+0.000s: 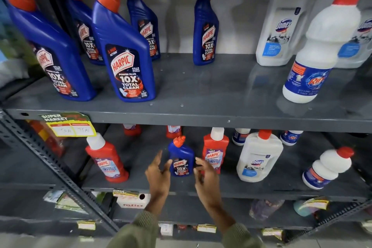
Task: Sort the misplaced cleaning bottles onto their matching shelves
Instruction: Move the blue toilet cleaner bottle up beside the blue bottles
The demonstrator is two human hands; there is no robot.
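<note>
Top shelf (pixel 201 115): 5 blue Harpic bottles (pixel 128 62), 2 Domex (pixel 281 26), 1 Rin (pixel 318 52).

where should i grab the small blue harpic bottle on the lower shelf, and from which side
Grip the small blue Harpic bottle around its flat-sided body at label height, coming straight in from the front. It stands upright with a narrow angled neck, a poor hold. The left hand and right hand already flank it, open; the red Harpic bottle crowds its right.
</note>
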